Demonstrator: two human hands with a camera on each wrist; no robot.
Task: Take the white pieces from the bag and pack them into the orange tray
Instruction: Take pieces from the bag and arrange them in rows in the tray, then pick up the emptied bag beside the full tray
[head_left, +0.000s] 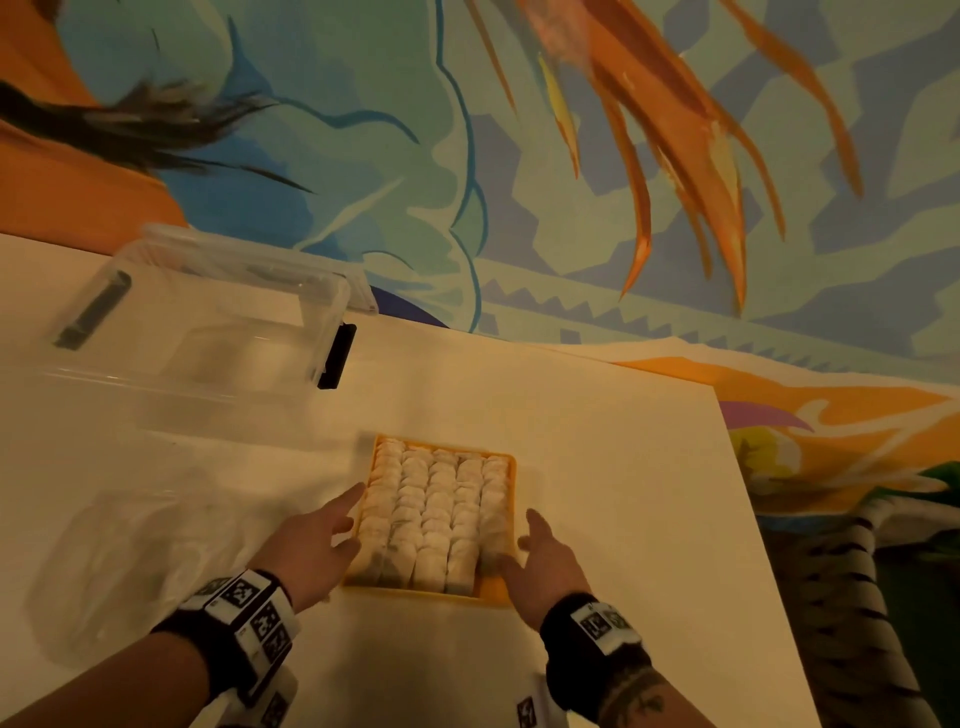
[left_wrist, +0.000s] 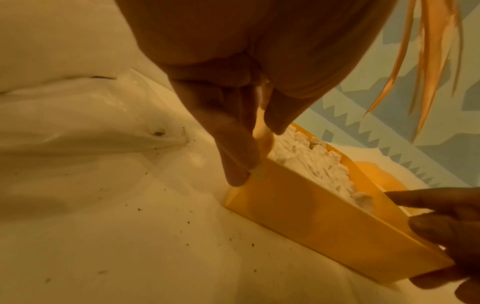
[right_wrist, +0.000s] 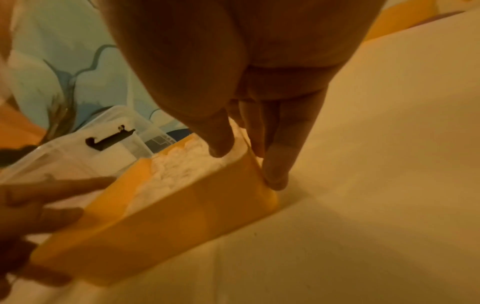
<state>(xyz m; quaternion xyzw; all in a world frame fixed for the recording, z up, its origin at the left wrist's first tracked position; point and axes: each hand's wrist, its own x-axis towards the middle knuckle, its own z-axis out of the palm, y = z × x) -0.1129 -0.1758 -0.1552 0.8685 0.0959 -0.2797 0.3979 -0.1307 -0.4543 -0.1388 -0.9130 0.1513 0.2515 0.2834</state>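
The orange tray (head_left: 494, 597) sits on the white table, packed with rows of white pieces (head_left: 436, 509). My left hand (head_left: 311, 551) is at its left wall; in the left wrist view my left hand (left_wrist: 257, 154) has its thumb over the rim above the white pieces (left_wrist: 311, 162) and its fingers down the outside of the tray (left_wrist: 311, 222). My right hand (head_left: 545, 561) is at the near right corner; in the right wrist view my right hand (right_wrist: 249, 167) straddles the tray (right_wrist: 168, 226) wall, thumb on the pieces (right_wrist: 176, 174). A crumpled clear bag (head_left: 130, 561) lies to the left.
A clear plastic box (head_left: 208, 322) with black latches stands at the back left, close behind the tray. The table's right edge (head_left: 737, 467) runs diagonally past my right hand. A painted mural fills the background beyond the table.
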